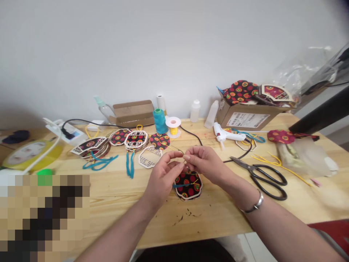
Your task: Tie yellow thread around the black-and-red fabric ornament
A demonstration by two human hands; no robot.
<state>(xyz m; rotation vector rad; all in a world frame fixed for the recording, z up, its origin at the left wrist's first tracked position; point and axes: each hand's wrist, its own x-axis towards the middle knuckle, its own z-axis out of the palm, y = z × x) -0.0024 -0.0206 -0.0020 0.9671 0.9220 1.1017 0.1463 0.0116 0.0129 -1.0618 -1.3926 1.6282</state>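
My left hand (165, 174) and my right hand (205, 164) meet over the middle of the table, fingertips almost touching. Both are pinched on a thin yellow cord (177, 150), mostly hidden by the fingers. Just beneath them lies a scalloped ornament (188, 190), dark patterned fabric with a pale wooden rim. A teal cord (178, 186) and a short yellow loop lie across its face. Beyond my left hand is a pale lattice frame (147, 157), beside a round patterned fabric piece (159, 140).
Black-handled scissors (261, 174) and a white glue gun (227, 134) lie to the right. Behind stand a teal thread cone (160, 122), a yellow cord spool (173, 127) and a cardboard box (242, 114). Finished-looking ornaments (92, 145) with teal tassels sit left. Dark scraps (188, 214) dot the front.
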